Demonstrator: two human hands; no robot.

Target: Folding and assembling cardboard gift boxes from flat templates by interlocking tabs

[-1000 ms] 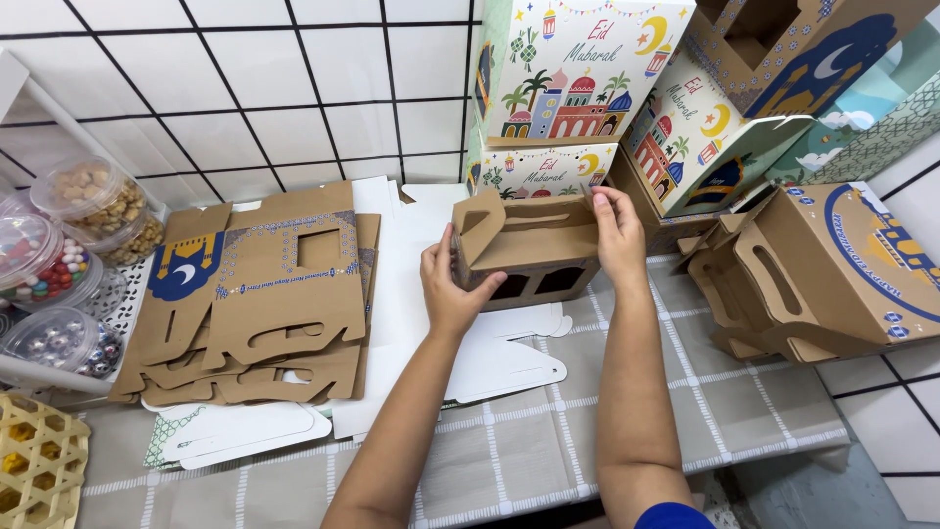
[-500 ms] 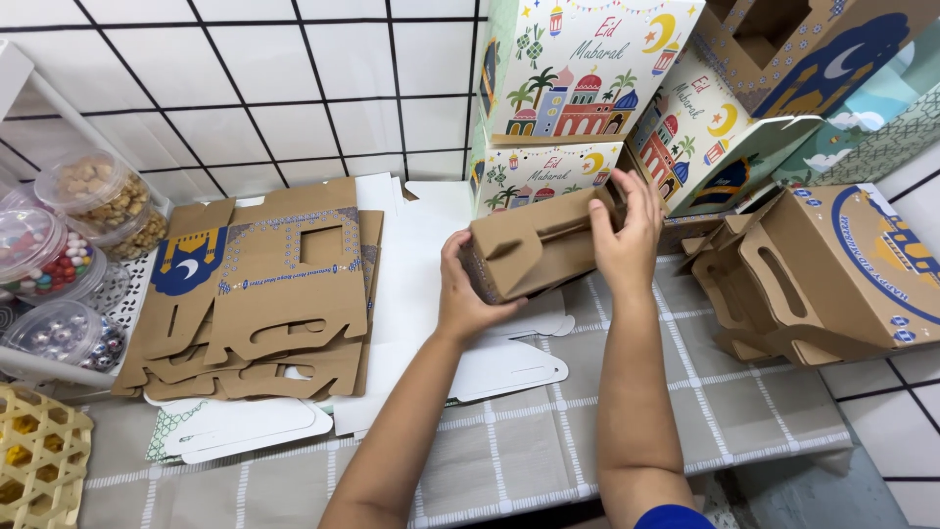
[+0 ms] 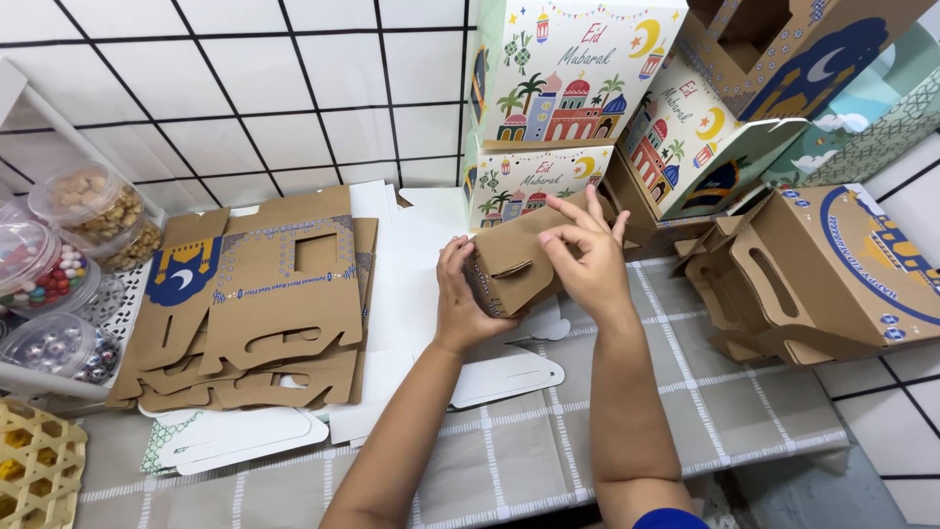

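Observation:
A half-folded brown cardboard box (image 3: 517,263) is held just above the table, tilted with one end towards me. My left hand (image 3: 458,294) grips its left end. On its right side my right hand (image 3: 585,257) presses with fingers spread over the top. A stack of flat brown box blanks (image 3: 257,299) with blue print lies to the left. White flat blanks (image 3: 504,374) lie under and in front of the box.
Finished printed boxes (image 3: 568,88) are stacked against the tiled wall at the back. Assembled brown boxes (image 3: 832,269) stand at right. Clear tubs of sweets and nuts (image 3: 59,264) sit at far left, a yellow lattice tray (image 3: 34,470) at the bottom left. A checked cloth (image 3: 548,451) covers the table.
The box has been turned and tipped from lying flat to end-on towards me. Both hands have shifted their hold, and my right hand has moved over the top.

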